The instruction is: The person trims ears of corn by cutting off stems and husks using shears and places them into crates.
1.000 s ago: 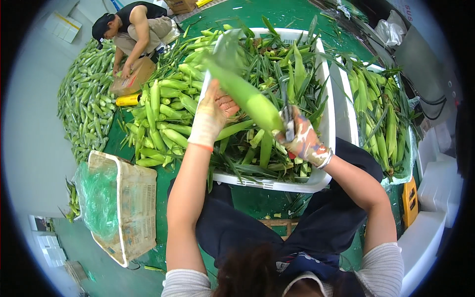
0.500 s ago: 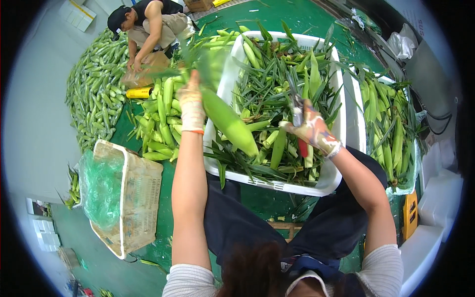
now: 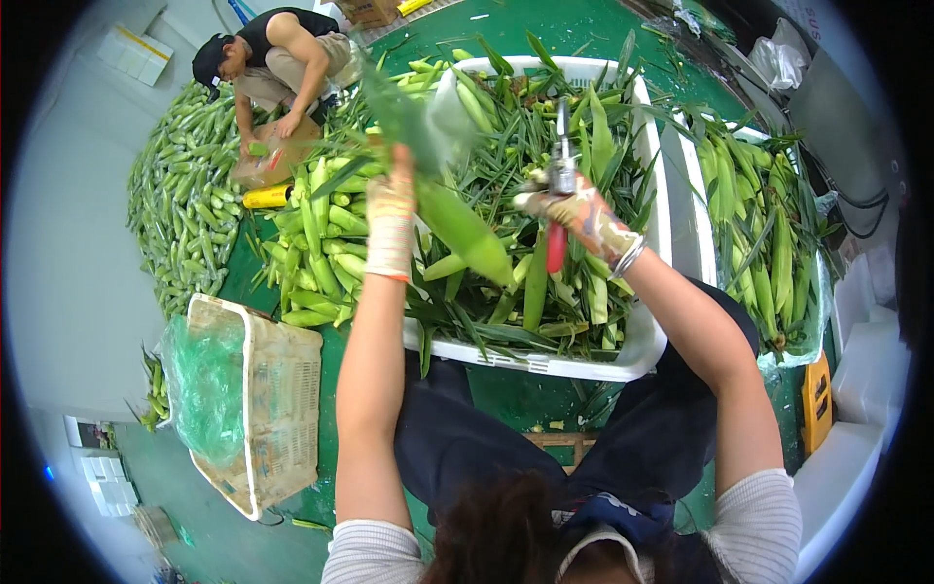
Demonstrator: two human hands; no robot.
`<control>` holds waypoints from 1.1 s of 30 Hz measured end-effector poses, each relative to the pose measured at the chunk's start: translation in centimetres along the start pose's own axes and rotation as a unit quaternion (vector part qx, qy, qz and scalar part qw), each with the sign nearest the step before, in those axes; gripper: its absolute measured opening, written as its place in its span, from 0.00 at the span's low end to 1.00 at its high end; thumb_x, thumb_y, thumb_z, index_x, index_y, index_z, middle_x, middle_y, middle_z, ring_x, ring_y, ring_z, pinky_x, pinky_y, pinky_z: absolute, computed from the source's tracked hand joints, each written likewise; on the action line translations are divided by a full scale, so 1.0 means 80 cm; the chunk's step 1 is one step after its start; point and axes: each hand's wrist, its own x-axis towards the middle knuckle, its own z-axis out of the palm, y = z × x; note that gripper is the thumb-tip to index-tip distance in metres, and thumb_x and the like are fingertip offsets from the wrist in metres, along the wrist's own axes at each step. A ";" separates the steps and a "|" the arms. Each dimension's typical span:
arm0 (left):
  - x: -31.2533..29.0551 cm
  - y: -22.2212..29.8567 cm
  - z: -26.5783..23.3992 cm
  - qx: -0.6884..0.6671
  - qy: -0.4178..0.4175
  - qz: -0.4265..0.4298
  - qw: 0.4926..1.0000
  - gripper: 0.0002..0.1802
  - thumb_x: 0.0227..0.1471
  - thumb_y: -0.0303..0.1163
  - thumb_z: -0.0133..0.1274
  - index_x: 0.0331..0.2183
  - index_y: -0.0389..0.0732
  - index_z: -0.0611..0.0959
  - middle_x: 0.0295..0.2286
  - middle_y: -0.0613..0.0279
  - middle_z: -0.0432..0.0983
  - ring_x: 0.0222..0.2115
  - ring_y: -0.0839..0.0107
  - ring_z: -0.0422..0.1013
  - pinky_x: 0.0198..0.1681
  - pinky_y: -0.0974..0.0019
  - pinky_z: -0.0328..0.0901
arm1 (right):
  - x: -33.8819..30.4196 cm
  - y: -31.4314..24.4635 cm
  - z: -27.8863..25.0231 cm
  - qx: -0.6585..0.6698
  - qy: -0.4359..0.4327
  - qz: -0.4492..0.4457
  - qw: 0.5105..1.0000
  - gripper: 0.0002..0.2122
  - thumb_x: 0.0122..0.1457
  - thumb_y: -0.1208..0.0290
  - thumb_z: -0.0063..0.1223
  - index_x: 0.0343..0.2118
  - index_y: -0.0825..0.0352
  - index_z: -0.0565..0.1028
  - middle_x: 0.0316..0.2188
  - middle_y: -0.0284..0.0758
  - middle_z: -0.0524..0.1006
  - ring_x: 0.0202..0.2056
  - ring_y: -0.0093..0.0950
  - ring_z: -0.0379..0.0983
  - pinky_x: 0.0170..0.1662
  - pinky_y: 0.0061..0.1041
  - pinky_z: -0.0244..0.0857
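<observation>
A large, smooth, light-green ear of corn in its husk slants above the left part of a white plastic crate, its rounded end toward the lower right and its leafy end blurred at the upper left. The left hand, in a pale knitted glove with an orange cuff edge, appears closed about the upper part of the ear; blur hides the exact placement of the fingers. The right hand, in a camouflage-patterned glove, is curled round a pair of metal shears with a red handle, blades pointing away from the wearer; whether the blades are parted cannot be told. It stands well apart from the ear.

Beneath both hands, the crate holds tangled dark-green leaves and cut husk pieces. To its left lies a loose pile of light-green husked ears; to its right stands a second container filled with long-leaved ears. At lower left, a beige slatted plastic crate is draped with translucent green film. Farther off, a crouching co-worker reaches to a brown cardboard box, next to a heap of film-wrapped ears. The floor is green.
</observation>
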 end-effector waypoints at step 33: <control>-0.067 0.006 0.054 -0.456 -0.367 -0.096 0.805 0.32 0.43 0.45 0.61 0.45 0.37 0.70 0.38 0.57 0.72 0.40 0.64 0.68 0.46 0.60 0.64 | -0.075 -0.012 0.009 0.101 -0.105 0.155 0.977 0.11 0.53 0.70 0.53 0.38 0.67 0.70 0.29 0.32 0.75 0.29 0.22 0.73 0.32 0.23 0.69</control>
